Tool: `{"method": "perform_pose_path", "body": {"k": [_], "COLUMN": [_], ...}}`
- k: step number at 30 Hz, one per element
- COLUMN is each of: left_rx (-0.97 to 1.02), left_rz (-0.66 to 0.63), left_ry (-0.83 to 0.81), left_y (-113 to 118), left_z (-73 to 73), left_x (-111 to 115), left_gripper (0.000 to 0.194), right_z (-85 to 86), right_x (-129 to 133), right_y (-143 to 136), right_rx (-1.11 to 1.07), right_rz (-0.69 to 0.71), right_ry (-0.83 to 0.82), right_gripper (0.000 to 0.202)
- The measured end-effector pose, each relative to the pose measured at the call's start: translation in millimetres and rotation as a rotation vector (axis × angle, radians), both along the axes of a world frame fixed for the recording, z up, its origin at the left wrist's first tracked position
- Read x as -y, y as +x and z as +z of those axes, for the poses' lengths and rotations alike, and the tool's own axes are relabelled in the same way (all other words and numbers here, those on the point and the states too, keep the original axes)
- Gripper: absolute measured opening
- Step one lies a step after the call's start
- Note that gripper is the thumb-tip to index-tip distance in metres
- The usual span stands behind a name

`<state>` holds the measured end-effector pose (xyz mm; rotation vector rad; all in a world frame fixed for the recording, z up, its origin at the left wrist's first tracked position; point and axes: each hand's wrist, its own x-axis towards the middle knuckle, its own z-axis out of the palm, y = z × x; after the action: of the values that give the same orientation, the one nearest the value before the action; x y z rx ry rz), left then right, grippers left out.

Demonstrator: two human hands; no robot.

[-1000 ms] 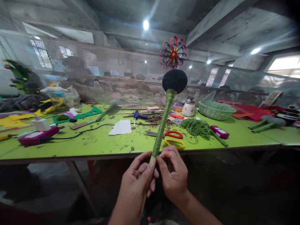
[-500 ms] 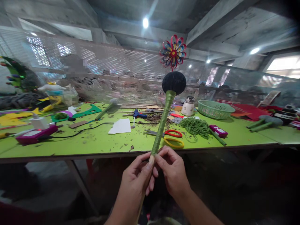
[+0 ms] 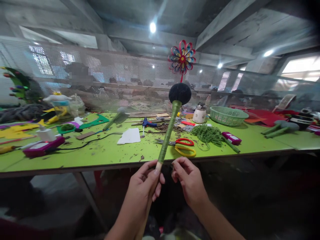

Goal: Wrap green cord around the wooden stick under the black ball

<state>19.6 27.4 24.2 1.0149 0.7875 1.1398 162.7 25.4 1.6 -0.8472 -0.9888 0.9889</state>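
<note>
My left hand [image 3: 145,186] is closed around the bare lower part of a wooden stick [image 3: 158,165]. Above the fingers, green wrapping [image 3: 168,136] winds up the stick to a round, dark fuzzy head [image 3: 180,93]. The stick leans, its head up and to the right. Just right of it, apart from the wrapping, my right hand [image 3: 188,178] is pinched; whatever lies between thumb and fingers is too small to make out. Behind the stick, scissors [image 3: 185,142] with red and yellow handles lie on the green table [image 3: 100,155].
A tangle of green cord [image 3: 208,136], a green basket [image 3: 228,116] and a purple box [image 3: 231,138] are at the right. A blue glue gun [image 3: 149,123] and white paper [image 3: 129,136] lie mid-table. Another purple box [image 3: 43,146] with a cable sits left. A mesh partition [image 3: 120,80] stands behind.
My right hand has come away from the stick, a little to the right, still pinched. The stick's head has dropped slightly and shifted left in view, with my left hand still around the stick.
</note>
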Motion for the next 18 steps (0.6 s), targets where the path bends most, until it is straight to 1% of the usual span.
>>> {"method": "perform_pose_path", "body": {"k": [5, 10, 14, 18], "left_rx": [-0.024, -0.098, -0.158, -0.181], "left_rz": [0.045, 0.111, 0.226, 0.342], "left_ry": [0.051, -0.018, -0.016, -0.005], "left_y": [-7, -21, -35, -52], "left_z": [1.4, 3.8, -3.9, -14.6], "left_x": [-7, -11, -12, -19], "left_gripper": [0.033, 0.046, 0.053, 0.056], "right_z": [-0.4, -1.4, -4.5, -4.8], "right_x": [4, 8, 8, 4], "right_y": [2, 9, 26, 53], "right_rx": [0.133, 0.343, 0.448, 0.490], "right_rz": [-0.035, -0.075, -0.136, -0.219], "right_ry": [-0.027, -0.002, 0.005, 0.007], "right_gripper": [0.021, 0.034, 0.038, 0.029]}}
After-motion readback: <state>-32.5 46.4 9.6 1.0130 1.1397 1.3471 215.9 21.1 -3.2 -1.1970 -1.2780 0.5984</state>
